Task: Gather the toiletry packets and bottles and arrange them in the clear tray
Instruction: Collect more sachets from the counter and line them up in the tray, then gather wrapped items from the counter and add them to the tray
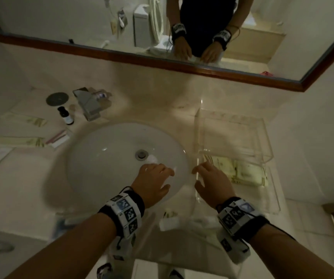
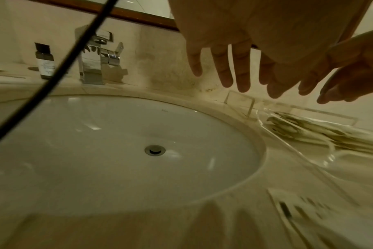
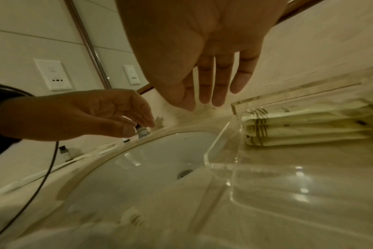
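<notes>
The clear tray (image 1: 197,135) stands on the counter right of the sink, and several pale green packets (image 1: 246,174) lie flat at its near end (image 3: 298,131). My right hand (image 1: 204,174) hovers over the tray's left wall (image 3: 215,151), fingers (image 3: 217,87) straight and empty. My left hand (image 1: 162,176) hangs over the sink basin (image 1: 105,158), fingers (image 2: 241,70) spread, holding nothing. A small dark-capped bottle (image 1: 65,115) stands left of the faucet (image 2: 45,62). More packets (image 1: 21,119) and a pink one (image 1: 58,137) lie on the left counter. Another packet (image 1: 170,218) sits by the front edge.
The chrome faucet (image 1: 89,105) rises behind the basin, with a round drain stopper (image 1: 57,98) lying beside it. A wood-framed mirror (image 1: 162,63) runs along the back wall. The counter's front edge is just below my wrists. A dark cable (image 2: 64,67) crosses the left wrist view.
</notes>
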`<state>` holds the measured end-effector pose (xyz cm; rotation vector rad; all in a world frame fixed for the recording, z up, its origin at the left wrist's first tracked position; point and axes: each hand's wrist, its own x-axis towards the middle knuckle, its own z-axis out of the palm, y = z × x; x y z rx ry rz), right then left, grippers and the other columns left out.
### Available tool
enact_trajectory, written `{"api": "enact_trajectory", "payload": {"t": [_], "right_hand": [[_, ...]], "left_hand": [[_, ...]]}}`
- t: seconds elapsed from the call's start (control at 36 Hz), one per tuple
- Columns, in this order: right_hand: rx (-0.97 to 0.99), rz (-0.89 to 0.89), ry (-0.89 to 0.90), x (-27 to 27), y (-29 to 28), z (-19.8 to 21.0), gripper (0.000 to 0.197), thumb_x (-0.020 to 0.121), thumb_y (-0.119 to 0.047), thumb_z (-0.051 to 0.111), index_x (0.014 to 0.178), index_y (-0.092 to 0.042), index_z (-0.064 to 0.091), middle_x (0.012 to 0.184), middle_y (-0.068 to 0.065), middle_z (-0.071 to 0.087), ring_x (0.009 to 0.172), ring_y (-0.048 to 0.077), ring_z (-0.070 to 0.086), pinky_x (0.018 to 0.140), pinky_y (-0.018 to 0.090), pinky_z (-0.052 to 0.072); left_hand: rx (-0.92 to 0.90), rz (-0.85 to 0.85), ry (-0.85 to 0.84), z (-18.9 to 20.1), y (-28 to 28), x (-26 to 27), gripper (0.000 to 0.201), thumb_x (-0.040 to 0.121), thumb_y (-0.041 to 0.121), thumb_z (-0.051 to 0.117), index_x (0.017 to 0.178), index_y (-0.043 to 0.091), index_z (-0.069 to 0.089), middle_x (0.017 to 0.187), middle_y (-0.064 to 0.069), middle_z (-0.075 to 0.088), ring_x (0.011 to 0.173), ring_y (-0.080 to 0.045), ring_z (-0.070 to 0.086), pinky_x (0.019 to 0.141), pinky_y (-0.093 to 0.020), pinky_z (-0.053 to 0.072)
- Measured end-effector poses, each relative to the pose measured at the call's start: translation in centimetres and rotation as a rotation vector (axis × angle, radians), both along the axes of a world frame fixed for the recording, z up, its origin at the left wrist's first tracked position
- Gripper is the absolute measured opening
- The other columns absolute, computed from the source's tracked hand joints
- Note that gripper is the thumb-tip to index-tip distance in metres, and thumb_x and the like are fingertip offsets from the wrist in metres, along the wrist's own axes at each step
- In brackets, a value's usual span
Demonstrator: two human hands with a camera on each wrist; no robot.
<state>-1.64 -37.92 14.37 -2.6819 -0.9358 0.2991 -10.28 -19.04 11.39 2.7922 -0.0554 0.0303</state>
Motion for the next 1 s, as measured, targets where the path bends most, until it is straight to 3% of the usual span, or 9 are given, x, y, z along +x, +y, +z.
{"api": "enact_trajectory", "payload": {"t": [0.17, 0.36, 0.44, 0.5, 0.61, 0.72, 0.81, 0.89, 1.0], "right_hand": [[0.032, -0.047, 0.026, -2.7, -3.3, -0.5, 0.022, 0.080, -0.017, 0.061, 0.102, -0.021, 0.061, 0.105, -0.001, 0.060, 0.087, 0.021, 0.060, 0.074, 0.033, 0.049], [-0.036, -0.087, 0.101, -5.0, -8.5, -1.6, 0.011, 0.082, -0.024, 0.059, 0.093, -0.024, 0.060, 0.087, -0.009, 0.055, 0.079, 0.014, 0.055, 0.068, 0.025, 0.043], [-0.059, -0.080, 0.115, -5.9, -10.2, -2.1, 0.007, 0.079, -0.029, 0.062, 0.085, -0.024, 0.061, 0.076, -0.013, 0.050, 0.071, 0.013, 0.052, 0.063, 0.024, 0.038], [-0.070, -0.075, 0.115, -6.5, -11.1, -2.8, 0.012, 0.074, -0.035, 0.065, 0.081, -0.025, 0.062, 0.073, -0.010, 0.057, 0.068, 0.016, 0.057, 0.059, 0.025, 0.040], [-0.151, -0.047, 0.115, -7.2, -12.0, -3.9, 0.027, 0.066, -0.046, 0.068, 0.088, -0.029, 0.064, 0.085, -0.007, 0.066, 0.073, 0.018, 0.064, 0.059, 0.029, 0.050], [-0.213, -0.033, 0.182, -7.6, -11.7, -4.2, 0.049, 0.071, -0.048, 0.063, 0.117, -0.029, 0.058, 0.114, -0.004, 0.059, 0.096, 0.022, 0.060, 0.078, 0.033, 0.050], [-0.219, -0.042, 0.209, -7.8, -11.3, -4.5, 0.058, 0.075, -0.047, 0.065, 0.127, -0.029, 0.049, 0.126, -0.004, 0.049, 0.108, 0.020, 0.054, 0.088, 0.032, 0.047], [-0.207, -0.050, 0.211, -7.7, -11.1, -4.8, 0.052, 0.078, -0.045, 0.062, 0.125, -0.029, 0.050, 0.125, -0.005, 0.048, 0.107, 0.018, 0.052, 0.088, 0.030, 0.046], [-0.195, -0.059, 0.223, -7.5, -11.0, -4.8, 0.032, 0.082, -0.041, 0.056, 0.109, -0.024, 0.057, 0.116, -0.003, 0.052, 0.103, 0.019, 0.052, 0.083, 0.031, 0.046]], "left_hand": [[-0.029, -0.159, -0.004, -0.4, -1.4, -3.0, 0.030, 0.081, 0.040, 0.049, 0.106, 0.026, 0.059, 0.106, 0.002, 0.063, 0.093, -0.023, 0.059, 0.081, -0.038, 0.046], [0.014, -0.465, -0.132, -1.9, -4.4, -5.5, 0.012, 0.075, 0.034, 0.053, 0.079, 0.034, 0.065, 0.080, 0.009, 0.062, 0.068, -0.013, 0.054, 0.060, -0.023, 0.044], [0.063, -0.581, -0.037, -3.1, -5.4, -6.2, 0.007, 0.072, 0.034, 0.063, 0.077, 0.037, 0.066, 0.080, 0.018, 0.063, 0.068, -0.009, 0.059, 0.060, -0.021, 0.048], [0.100, -0.612, 0.037, -4.0, -5.7, -6.4, 0.012, 0.071, 0.034, 0.056, 0.075, 0.038, 0.066, 0.076, 0.020, 0.063, 0.064, -0.007, 0.059, 0.058, -0.019, 0.048], [0.166, -0.595, 0.091, -4.4, -5.8, -6.3, 0.014, 0.063, 0.035, 0.066, 0.076, 0.039, 0.066, 0.082, 0.024, 0.067, 0.062, -0.004, 0.059, 0.058, -0.017, 0.047], [0.161, -0.522, 0.043, -4.1, -5.7, -5.8, 0.029, 0.056, 0.038, 0.073, 0.085, 0.039, 0.067, 0.090, 0.023, 0.069, 0.066, -0.004, 0.062, 0.060, -0.016, 0.047], [0.176, -0.483, 0.002, -4.4, -5.4, -5.5, 0.030, 0.059, 0.031, 0.066, 0.088, 0.037, 0.068, 0.094, 0.021, 0.070, 0.069, -0.007, 0.063, 0.063, -0.020, 0.045], [0.216, -0.455, -0.013, -4.9, -4.8, -5.4, 0.036, 0.063, 0.027, 0.045, 0.091, 0.035, 0.068, 0.096, 0.017, 0.070, 0.071, -0.011, 0.063, 0.065, -0.025, 0.037], [0.236, -0.428, 0.004, -4.6, -4.2, -5.0, 0.045, 0.061, 0.027, 0.038, 0.092, 0.035, 0.069, 0.097, 0.014, 0.071, 0.073, -0.012, 0.065, 0.061, -0.021, 0.047]]}}
